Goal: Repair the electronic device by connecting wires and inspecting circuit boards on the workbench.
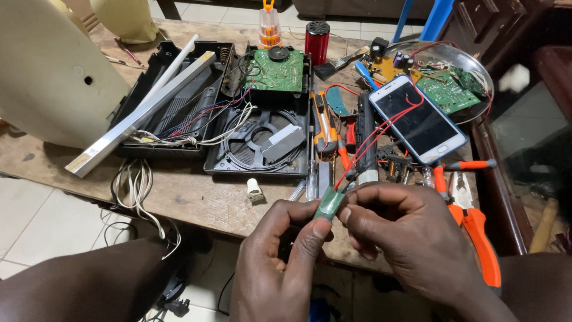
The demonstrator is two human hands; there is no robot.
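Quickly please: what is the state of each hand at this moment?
Left hand: closed, pinching the small green wrapped part with red wires.
Right hand: closed, gripping the same part's other end.

A worn wooden counter (196, 200) with a scuffed, stained top fills the middle of the view. Below and to the left lies a floor (36, 223) of pale square tiles with thin dark joints. Beyond the counter's far edge the same tiles (226, 15) show, lit evenly. On the right stands dark brown wooden furniture (476, 27), and blue chair legs (432, 18) rise beside it
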